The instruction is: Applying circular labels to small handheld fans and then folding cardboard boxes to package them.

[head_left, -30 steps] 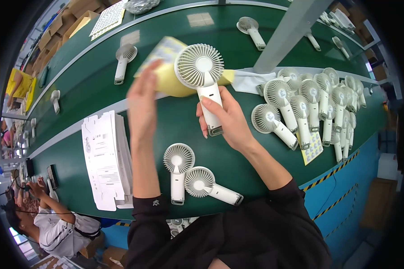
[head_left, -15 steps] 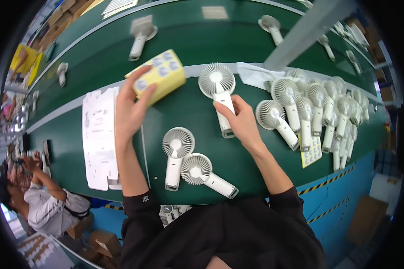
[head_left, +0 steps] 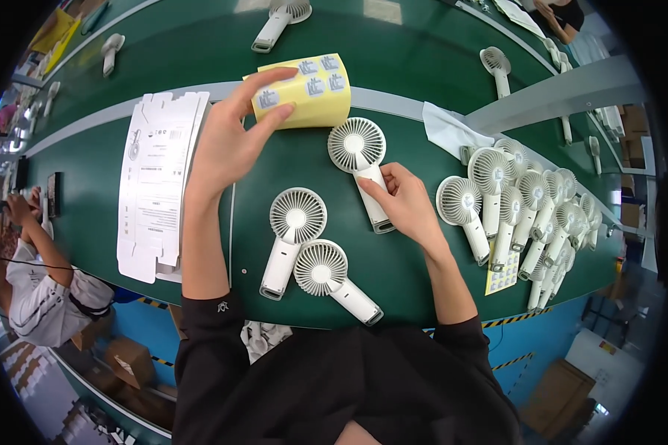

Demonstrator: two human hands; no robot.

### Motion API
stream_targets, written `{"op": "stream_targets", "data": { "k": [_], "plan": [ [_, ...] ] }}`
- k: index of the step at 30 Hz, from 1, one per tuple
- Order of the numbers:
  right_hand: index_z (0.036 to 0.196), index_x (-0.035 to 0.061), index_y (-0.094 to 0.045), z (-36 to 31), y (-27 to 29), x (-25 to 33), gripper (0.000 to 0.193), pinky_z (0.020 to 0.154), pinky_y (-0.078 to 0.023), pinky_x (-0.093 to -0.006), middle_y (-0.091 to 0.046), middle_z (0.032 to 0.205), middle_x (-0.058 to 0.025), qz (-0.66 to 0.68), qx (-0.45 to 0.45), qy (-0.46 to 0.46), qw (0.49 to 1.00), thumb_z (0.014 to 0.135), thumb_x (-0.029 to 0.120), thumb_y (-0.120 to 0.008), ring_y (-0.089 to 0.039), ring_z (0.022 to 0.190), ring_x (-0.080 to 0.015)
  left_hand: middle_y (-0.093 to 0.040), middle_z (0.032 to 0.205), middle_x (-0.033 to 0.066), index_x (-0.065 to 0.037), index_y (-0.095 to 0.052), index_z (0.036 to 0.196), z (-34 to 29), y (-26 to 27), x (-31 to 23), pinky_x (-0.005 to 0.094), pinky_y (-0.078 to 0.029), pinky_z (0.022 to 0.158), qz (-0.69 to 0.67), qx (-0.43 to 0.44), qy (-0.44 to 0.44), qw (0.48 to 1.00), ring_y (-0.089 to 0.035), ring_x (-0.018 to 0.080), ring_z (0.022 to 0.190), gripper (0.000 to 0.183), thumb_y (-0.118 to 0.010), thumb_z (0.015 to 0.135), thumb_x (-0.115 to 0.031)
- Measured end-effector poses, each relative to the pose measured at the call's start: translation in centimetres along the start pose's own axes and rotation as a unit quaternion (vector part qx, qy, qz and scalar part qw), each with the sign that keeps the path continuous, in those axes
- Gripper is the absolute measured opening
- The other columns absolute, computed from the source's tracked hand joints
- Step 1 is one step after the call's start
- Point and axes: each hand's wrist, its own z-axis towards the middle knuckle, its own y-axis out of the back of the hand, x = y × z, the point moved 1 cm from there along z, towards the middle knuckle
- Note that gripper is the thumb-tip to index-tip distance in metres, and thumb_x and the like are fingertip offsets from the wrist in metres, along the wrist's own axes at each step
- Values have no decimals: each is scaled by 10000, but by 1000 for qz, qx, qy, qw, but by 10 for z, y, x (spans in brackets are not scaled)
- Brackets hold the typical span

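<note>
My left hand (head_left: 234, 133) grips a curled yellow sticker sheet (head_left: 304, 117) with several silvery labels on it, thumb on its face. My right hand (head_left: 402, 199) is closed around the handle of a white handheld fan (head_left: 356, 144), whose round grille points away from me. The sheet's right edge is close to that grille. Nearer to me, two more white fans lie on the green table: one (head_left: 297, 215) with its handle toward me, the other (head_left: 321, 268) angled to the right, their heads nearly touching.
Many white fans (head_left: 491, 172) are heaped at the right, over another yellow sticker sheet (head_left: 502, 274). Flattened white printed cartons (head_left: 156, 185) lie at the left. A grey post (head_left: 542, 95) rises at the right. Beyond the rail, a green belt (head_left: 401, 52) carries fans. Another person (head_left: 44, 274) sits at the left.
My left hand has brought the sticker sheet rightward, close to the fan in my right hand. The view has shifted; my right hand keeps its hold.
</note>
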Motion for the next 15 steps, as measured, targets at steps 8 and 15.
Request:
{"op": "stream_targets", "data": {
  "k": [8,15],
  "plan": [
    [1025,-30,-651,-2,-8,-3,348,595,-449,-220,-648,769,-19,82,-5,-39,996,915,287,-745,-559,667,-54,-687,1186,74,-132,-616,1312,0,5,5,290,-506,883,-18,-19,5,1000,-652,177,1041,374,-678,944,-150],
    [1038,-34,-651,-5,-10,-1,365,598,-451,-213,-657,781,-23,111,8,-76,991,909,292,-753,-569,678,-51,-684,1208,77,-133,-623,1316,-1,4,5,290,-507,883,-4,-14,-6,1000,-657,184,1036,379,-678,942,-159]
  ]
}}
